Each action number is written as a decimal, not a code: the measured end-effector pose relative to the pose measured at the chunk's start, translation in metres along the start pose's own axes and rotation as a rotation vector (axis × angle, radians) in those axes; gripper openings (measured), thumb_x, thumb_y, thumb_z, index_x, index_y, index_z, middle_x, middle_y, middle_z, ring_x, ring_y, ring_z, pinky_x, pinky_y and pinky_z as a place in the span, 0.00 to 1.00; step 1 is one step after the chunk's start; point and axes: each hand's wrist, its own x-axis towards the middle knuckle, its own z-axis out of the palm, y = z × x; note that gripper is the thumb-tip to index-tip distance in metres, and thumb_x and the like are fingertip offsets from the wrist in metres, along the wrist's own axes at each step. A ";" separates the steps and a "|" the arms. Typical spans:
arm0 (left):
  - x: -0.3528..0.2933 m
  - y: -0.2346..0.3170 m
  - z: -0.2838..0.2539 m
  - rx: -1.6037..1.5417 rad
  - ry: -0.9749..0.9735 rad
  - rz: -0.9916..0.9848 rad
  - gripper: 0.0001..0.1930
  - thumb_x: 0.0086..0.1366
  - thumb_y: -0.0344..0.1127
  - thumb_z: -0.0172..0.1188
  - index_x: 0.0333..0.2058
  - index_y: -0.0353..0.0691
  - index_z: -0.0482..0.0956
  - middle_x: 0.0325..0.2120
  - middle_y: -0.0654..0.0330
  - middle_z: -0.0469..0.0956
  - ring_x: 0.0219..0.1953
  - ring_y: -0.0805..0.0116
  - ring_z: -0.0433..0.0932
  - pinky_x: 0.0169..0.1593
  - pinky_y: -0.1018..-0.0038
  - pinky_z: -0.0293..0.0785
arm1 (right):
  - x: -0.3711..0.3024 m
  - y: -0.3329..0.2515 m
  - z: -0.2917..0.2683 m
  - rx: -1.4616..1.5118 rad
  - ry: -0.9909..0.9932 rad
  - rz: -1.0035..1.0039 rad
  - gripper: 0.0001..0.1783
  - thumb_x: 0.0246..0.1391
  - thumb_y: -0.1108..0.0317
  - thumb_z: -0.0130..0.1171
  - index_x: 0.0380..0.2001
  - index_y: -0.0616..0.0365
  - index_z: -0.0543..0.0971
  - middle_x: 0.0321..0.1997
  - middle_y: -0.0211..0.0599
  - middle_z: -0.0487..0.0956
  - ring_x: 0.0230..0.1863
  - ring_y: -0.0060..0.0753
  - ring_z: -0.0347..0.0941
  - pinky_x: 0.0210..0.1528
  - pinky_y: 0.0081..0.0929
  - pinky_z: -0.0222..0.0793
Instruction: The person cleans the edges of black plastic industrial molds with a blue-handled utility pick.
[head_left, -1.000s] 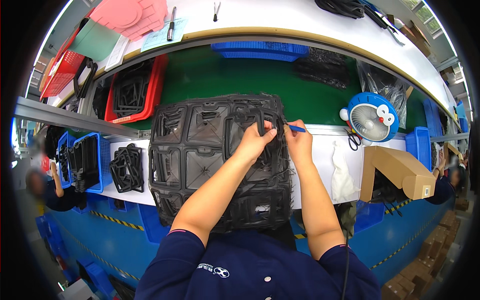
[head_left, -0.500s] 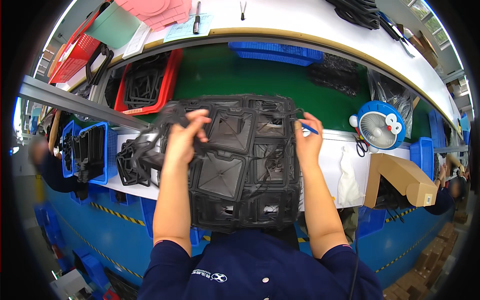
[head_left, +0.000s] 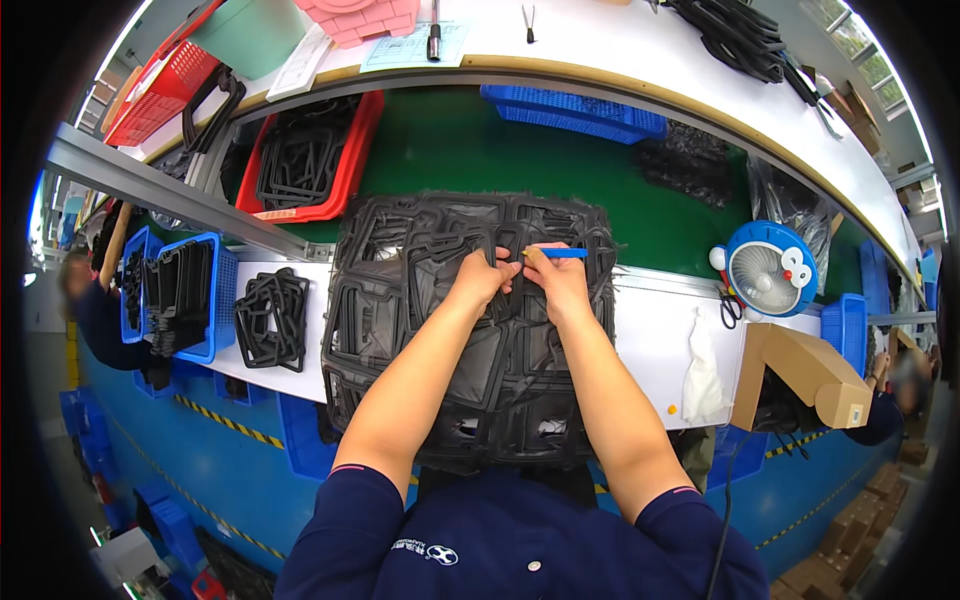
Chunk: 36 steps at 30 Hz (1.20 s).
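A large black rubber sheet (head_left: 465, 365) moulded with several frame shapes lies in front of me, some thin film still inside the frames. Above its upper middle, my left hand (head_left: 483, 277) pinches the edge of a black rubber frame (head_left: 428, 243). Close beside it, my right hand (head_left: 560, 284) is closed on a slim blue-handled tool (head_left: 566, 253). That tool points left toward the left fingertips; its working tip is too small to make out. A pile of loose black frames (head_left: 273, 320) lies left of the sheet.
Blue baskets (head_left: 222, 300) with black parts stand at left, a red bin (head_left: 362, 150) of black frames beyond. At right are a blue fan (head_left: 765, 270), scissors (head_left: 731, 310), a white cloth (head_left: 702, 375) and an open cardboard box (head_left: 800, 365). A shelf edge (head_left: 600, 72) crosses the far side.
My left hand has moved right from the blurred loose frames, which now rest in the pile at left. My right hand has come left with the blue-handled tool, so both hands meet over the sheet.
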 end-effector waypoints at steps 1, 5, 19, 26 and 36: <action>0.000 0.001 -0.001 -0.030 0.010 -0.027 0.18 0.55 0.25 0.62 0.44 0.26 0.70 0.26 0.59 0.75 0.25 0.73 0.73 0.27 0.78 0.70 | -0.001 -0.002 0.001 0.027 0.020 0.027 0.08 0.53 0.70 0.60 0.34 0.60 0.74 0.31 0.31 0.77 0.31 0.20 0.73 0.35 0.18 0.71; 0.000 0.005 -0.004 -0.157 -0.040 -0.074 0.16 0.53 0.24 0.64 0.39 0.29 0.69 0.26 0.57 0.76 0.21 0.72 0.72 0.24 0.77 0.70 | -0.004 -0.003 0.001 0.082 0.018 0.029 0.08 0.53 0.70 0.60 0.35 0.60 0.74 0.32 0.33 0.77 0.32 0.22 0.73 0.36 0.20 0.73; -0.046 0.044 -0.018 -0.217 0.051 0.132 0.11 0.54 0.29 0.66 0.35 0.34 0.76 0.33 0.62 0.77 0.37 0.72 0.74 0.46 0.77 0.68 | -0.005 0.002 -0.010 -0.726 0.159 -0.365 0.07 0.50 0.69 0.60 0.28 0.61 0.74 0.21 0.41 0.76 0.24 0.36 0.75 0.29 0.30 0.69; -0.160 0.130 -0.197 -1.084 -0.312 0.844 0.18 0.70 0.41 0.44 0.52 0.37 0.63 0.24 0.66 0.63 0.27 0.78 0.67 0.36 0.78 0.67 | 0.006 -0.002 -0.041 -0.925 0.224 -0.419 0.06 0.50 0.70 0.58 0.29 0.61 0.73 0.24 0.51 0.76 0.29 0.56 0.74 0.31 0.39 0.69; -0.034 0.047 -0.119 0.255 0.109 0.178 0.13 0.54 0.29 0.62 0.39 0.32 0.79 0.27 0.61 0.78 0.25 0.74 0.75 0.29 0.76 0.71 | -0.021 0.026 0.070 0.019 -0.060 0.217 0.09 0.50 0.70 0.63 0.35 0.56 0.76 0.39 0.33 0.76 0.43 0.26 0.72 0.43 0.25 0.70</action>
